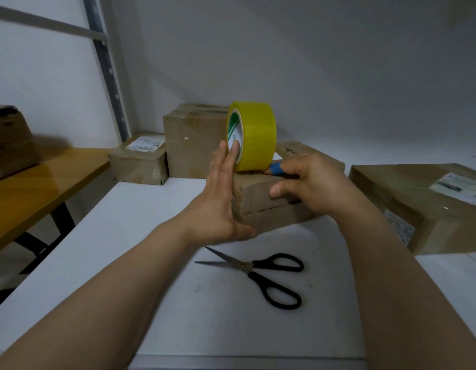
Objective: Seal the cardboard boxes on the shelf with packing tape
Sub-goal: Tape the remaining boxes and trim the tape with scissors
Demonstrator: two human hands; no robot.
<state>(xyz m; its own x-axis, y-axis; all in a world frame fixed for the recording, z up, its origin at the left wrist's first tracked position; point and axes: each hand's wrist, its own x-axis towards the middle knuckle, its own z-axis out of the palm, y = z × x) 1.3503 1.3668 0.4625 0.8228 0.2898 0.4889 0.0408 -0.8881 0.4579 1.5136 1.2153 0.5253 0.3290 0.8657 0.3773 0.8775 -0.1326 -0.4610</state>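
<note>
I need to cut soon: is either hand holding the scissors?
No, the scissors lie on the shelf, apart from the left hand and right hand.

The tape (pixel 254 134) is glossy plastic film. The box (pixel 261 198) is matt cardboard, creased and rough-edged. The scissors (pixel 248 267) have dull metal blades and plastic handles. The shelf (pixel 151 263) is smooth matt white; the table (pixel 31 188), glossy wood.

No txt legible: white shipping label (pixel 145 144) w/ barcode-ish marks atop small box (pixel 141 166) at left & second label (pixel 455 184) atop big box (pixel 418 198) at right are both too blurred to read, same for green/white print on yellow tape roll (pixel 251 134) core.
</note>
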